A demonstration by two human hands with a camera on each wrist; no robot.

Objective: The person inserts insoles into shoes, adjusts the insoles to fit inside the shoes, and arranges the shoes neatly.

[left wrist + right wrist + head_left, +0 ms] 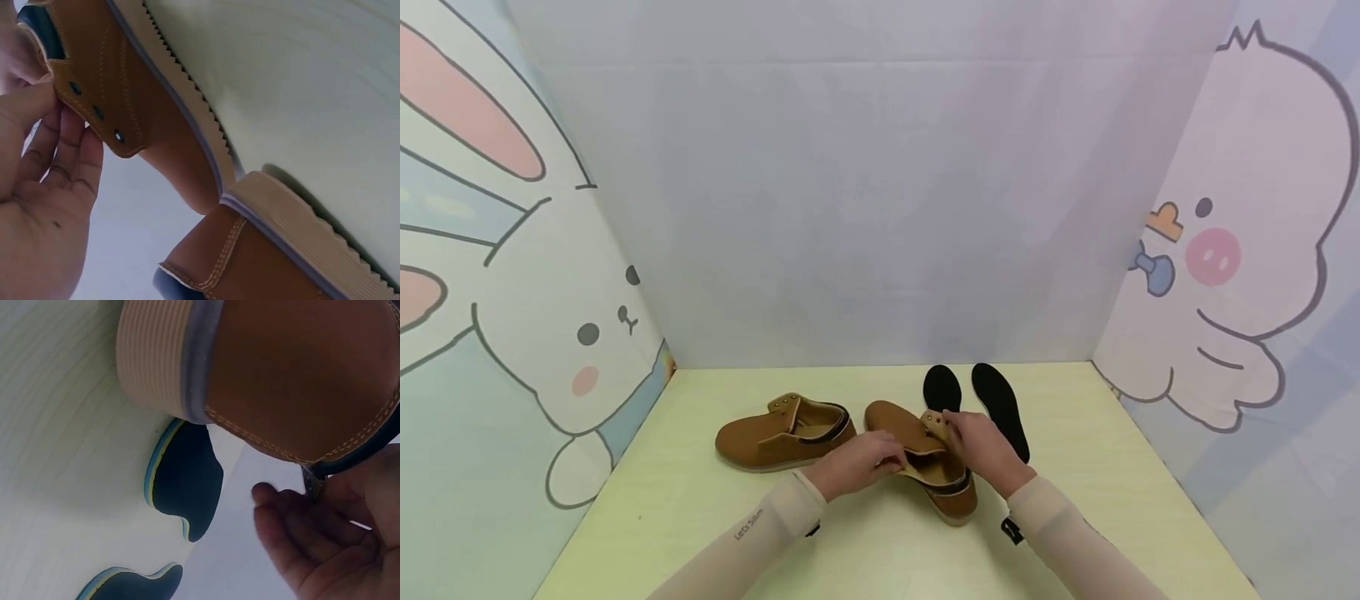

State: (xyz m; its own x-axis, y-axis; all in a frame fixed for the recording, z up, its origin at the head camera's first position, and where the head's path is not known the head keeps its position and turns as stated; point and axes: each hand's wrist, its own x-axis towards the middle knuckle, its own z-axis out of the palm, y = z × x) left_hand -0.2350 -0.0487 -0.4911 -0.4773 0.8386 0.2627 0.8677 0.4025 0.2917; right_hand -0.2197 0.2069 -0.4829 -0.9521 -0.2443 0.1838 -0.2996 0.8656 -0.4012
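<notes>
A brown lace-up shoe [895, 423] without laces stands on the table, its toe pointing away to the left. My left hand [859, 464] pinches its left eyelet flap [103, 112] between thumb and fingers. On the opposite side, my right hand [988, 446] grips the right eyelet flap [936, 423]. Both flaps are spread apart, showing the tan lining and dark collar. In the right wrist view the shoe's heel [294, 369] hides much of that flap. The matching shoe [752, 442] stands to the left, beyond my left hand.
Two black insoles lie behind and right of the held shoe: one insole [942, 387] partly hidden by my right hand, the other insole [1000, 408] farther right. Blue and yellow layers show along an insole's edge [150, 478]. Cartoon-printed side walls and a plain back wall [880, 208] surround the pale table [655, 500].
</notes>
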